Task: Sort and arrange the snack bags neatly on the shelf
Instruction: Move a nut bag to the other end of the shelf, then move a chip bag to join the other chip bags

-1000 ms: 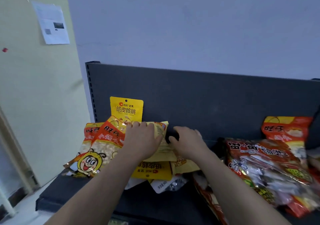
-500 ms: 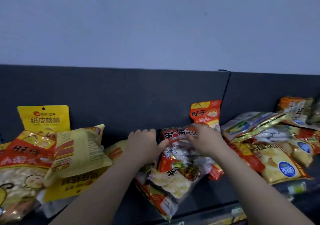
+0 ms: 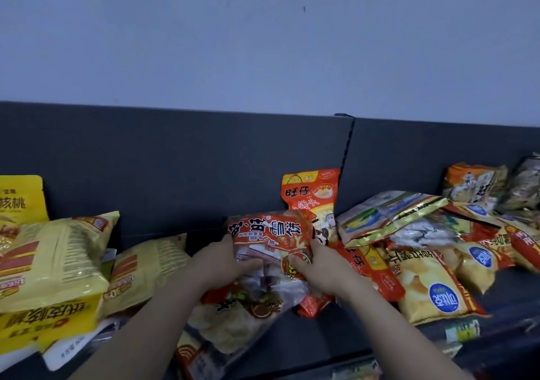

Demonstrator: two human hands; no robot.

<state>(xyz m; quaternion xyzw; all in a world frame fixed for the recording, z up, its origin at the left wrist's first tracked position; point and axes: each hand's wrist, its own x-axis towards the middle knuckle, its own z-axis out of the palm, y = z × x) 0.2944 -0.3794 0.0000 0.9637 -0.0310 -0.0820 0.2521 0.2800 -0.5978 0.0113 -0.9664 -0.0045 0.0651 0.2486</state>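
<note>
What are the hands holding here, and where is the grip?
The red snack bag, gripped from both sides: left hand on its left edge, right hand on its lower right edge.

The red rice-cracker bag (image 3: 268, 236) is thin plastic film, glossy and creased, with a clear lower part. The yellow bags (image 3: 55, 256) at the left are crinkled plastic with a duller sheen. The gold-edged bag (image 3: 391, 218) looks like metallised foil, bright along its rim. The chip bags (image 3: 438, 286) are smooth, shiny plastic. The orange pouch (image 3: 309, 195) has a satin finish. The shelf back panel (image 3: 175, 160) is dark grey, matt and smooth, seemingly painted metal. The wall (image 3: 263, 43) is matt and plain.
</note>
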